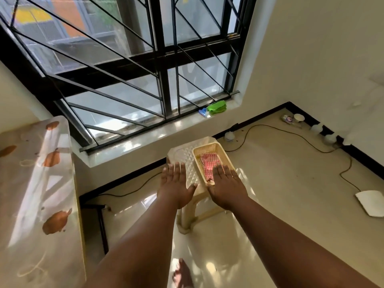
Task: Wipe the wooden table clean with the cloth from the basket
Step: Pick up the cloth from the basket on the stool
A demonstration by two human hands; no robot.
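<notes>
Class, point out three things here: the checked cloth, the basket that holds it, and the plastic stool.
checked cloth [208,164]: head view, middle of the folded fabric.
basket [207,146]: head view, far rim.
plastic stool [182,155]: head view, bare patterned top.

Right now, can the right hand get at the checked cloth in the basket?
Probably yes. The right hand is open, fingers straight, held over the near end of the basket, and the red checked cloth lies uncovered in the open top just past its fingertips. Nothing sits between them.
</notes>
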